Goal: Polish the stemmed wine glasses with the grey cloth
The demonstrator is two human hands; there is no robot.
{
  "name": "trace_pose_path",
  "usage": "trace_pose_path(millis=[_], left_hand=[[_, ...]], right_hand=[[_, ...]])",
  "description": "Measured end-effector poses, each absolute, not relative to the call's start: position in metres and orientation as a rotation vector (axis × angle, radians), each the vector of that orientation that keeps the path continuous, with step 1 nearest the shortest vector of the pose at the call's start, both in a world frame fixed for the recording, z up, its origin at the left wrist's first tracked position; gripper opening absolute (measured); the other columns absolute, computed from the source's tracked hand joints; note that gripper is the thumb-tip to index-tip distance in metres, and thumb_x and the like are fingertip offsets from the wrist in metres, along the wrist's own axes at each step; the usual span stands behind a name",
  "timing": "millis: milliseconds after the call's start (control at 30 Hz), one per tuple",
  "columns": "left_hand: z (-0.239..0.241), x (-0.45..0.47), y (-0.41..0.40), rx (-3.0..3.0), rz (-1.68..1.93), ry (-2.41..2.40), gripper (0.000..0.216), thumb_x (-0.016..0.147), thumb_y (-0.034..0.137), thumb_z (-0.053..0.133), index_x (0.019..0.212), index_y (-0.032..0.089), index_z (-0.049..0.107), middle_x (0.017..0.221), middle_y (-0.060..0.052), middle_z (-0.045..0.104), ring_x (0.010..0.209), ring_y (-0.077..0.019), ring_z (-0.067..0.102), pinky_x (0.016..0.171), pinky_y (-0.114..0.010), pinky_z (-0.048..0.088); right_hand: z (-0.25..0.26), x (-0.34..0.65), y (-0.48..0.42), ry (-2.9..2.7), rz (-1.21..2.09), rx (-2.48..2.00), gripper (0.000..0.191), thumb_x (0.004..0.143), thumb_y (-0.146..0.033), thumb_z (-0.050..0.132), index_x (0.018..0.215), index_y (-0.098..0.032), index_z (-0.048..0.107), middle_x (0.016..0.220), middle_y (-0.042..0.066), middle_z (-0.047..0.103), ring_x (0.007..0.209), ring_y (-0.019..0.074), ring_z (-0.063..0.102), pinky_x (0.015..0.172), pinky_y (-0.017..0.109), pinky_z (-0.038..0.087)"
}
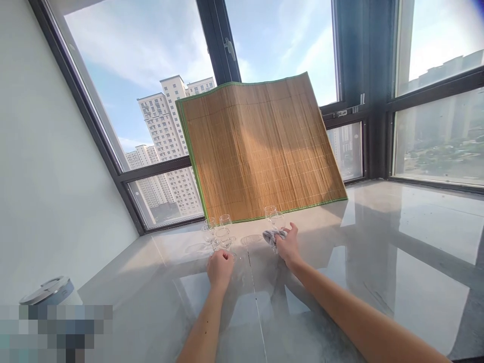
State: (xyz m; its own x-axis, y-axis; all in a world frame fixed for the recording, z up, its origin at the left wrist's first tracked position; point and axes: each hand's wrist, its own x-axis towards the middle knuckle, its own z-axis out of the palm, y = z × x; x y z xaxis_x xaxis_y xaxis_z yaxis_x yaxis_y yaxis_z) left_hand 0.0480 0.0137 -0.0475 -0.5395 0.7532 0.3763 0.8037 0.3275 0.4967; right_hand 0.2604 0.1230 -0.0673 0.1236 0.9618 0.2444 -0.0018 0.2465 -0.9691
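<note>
Mat [260, 151]: leaning against window [280, 45], twelve o'clock
Right hand [289, 248]: grasping cloth [271, 237]
Left hand [220, 268]: curled, cannot tell whether grasping anything
Left glasses [223, 232]: twelve o'clock from left hand
Right glasses [277, 219]: eleven o'clock from right hand

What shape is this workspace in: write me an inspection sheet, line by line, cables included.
Surface: glossy grey surface, reflecting light, with a thin seam running along it.
Things being handled: several clear glasses grouped by the left hand; two more glasses beyond the right hand; a grey cloth.
Clutter: bamboo mat with green edging, propped up before the window; lidded container at left, partly pixelated.
Hands: right holds the cloth; left is curled beside the grouped glasses, its grip unclear.
Cables: nothing seen.
Surroundings: pale wall, dark-framed window, high-rise buildings outside.
</note>
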Motion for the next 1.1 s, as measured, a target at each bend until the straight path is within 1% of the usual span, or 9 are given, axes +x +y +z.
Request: trace_pose_path(millis=[67,133,233,333,533,733,867,1000,1100], left_hand=[[-0.047,0.044,0.015,-1.418,-1.064,-2.517,0.019,0.083,0.032,0.050,0.068,0.022,0.053,0.080,-0.007,0.065,0.088,-0.0252,0.060,0.075,-0.032,0.038],[-0.050,0.040,0.019,-1.383,-1.142,-2.518,0.010,0.082,0.032,0.054,0.082,0.022,0.056,0.090,-0.006,0.066,0.092,-0.0233,0.061,0.075,-0.030,0.039],[-0.058,0.034,0.028,-1.410,-1.293,-2.534,0.033,0.080,0.032,0.060,0.110,0.021,0.053,0.107,-0.007,0.066,0.101,-0.0209,0.061,0.078,-0.027,0.041],[-0.063,0.031,0.035,-1.480,-1.404,-2.585,0.046,0.081,0.030,0.061,0.124,0.020,0.048,0.118,-0.009,0.066,0.110,-0.0200,0.061,0.082,-0.025,0.042],[-0.066,0.030,0.039,-1.609,-1.467,-2.561,0.046,0.081,0.024,0.059,0.126,0.018,0.051,0.107,-0.006,0.072,0.104,-0.0180,0.065,0.083,-0.025,0.043],[-0.068,0.029,0.039,-1.643,-1.472,-2.540,0.046,0.082,0.024,0.057,0.127,0.017,0.053,0.092,-0.003,0.073,0.087,-0.0170,0.066,0.078,-0.025,0.044],[-0.066,0.030,0.038,-1.637,-1.481,-2.553,0.045,0.082,0.023,0.057,0.126,0.018,0.054,0.091,-0.002,0.073,0.088,-0.0165,0.067,0.079,-0.024,0.044],[-0.063,0.033,0.036,-1.642,-1.460,-2.563,0.043,0.082,0.023,0.057,0.124,0.017,0.056,0.092,-0.003,0.073,0.090,-0.0171,0.066,0.079,-0.024,0.043],[-0.061,0.035,0.033,-1.642,-1.454,-2.569,0.039,0.082,0.026,0.057,0.120,0.018,0.058,0.093,-0.004,0.072,0.091,-0.0181,0.065,0.079,-0.025,0.042]], right_hand=[[-0.060,0.260,0.116,-1.143,1.006,-1.152,0.084,0.073,-0.031,0.057,0.146,-0.020,0.015,0.136,0.018,0.049,0.093,0.0277,0.063,0.071,0.036,0.051],[-0.055,0.260,0.111,-1.143,1.028,-1.168,0.084,0.073,-0.031,0.057,0.146,-0.019,0.018,0.136,0.017,0.050,0.096,0.0277,0.062,0.074,0.036,0.051],[-0.053,0.259,0.110,-1.140,1.018,-1.179,0.083,0.072,-0.030,0.057,0.146,-0.018,0.019,0.134,0.017,0.051,0.097,0.0280,0.061,0.075,0.036,0.051],[-0.054,0.259,0.110,-1.133,0.979,-1.209,0.081,0.074,-0.031,0.055,0.146,-0.017,0.020,0.137,0.018,0.049,0.097,0.0279,0.062,0.075,0.036,0.051],[-0.048,0.262,0.101,-1.073,0.794,-1.216,0.072,0.078,-0.033,0.050,0.145,-0.022,0.024,0.134,0.013,0.052,0.101,0.0249,0.062,0.079,0.032,0.049],[-0.048,0.260,0.100,-1.064,0.893,-1.205,0.077,0.076,-0.033,0.052,0.146,-0.018,0.024,0.130,0.016,0.054,0.092,0.0240,0.064,0.073,0.031,0.051],[-0.050,0.257,0.097,-1.034,0.935,-1.223,0.078,0.074,-0.033,0.055,0.145,-0.016,0.026,0.127,0.017,0.057,0.093,0.0248,0.064,0.072,0.031,0.051],[-0.048,0.254,0.091,-1.025,1.029,-1.199,0.082,0.073,-0.035,0.056,0.147,-0.020,0.024,0.130,0.015,0.056,0.085,0.0235,0.065,0.063,0.030,0.051],[-0.047,0.255,0.090,-1.040,1.049,-1.227,0.082,0.075,-0.035,0.055,0.148,-0.021,0.022,0.131,0.014,0.055,0.088,0.0232,0.065,0.064,0.028,0.051]])
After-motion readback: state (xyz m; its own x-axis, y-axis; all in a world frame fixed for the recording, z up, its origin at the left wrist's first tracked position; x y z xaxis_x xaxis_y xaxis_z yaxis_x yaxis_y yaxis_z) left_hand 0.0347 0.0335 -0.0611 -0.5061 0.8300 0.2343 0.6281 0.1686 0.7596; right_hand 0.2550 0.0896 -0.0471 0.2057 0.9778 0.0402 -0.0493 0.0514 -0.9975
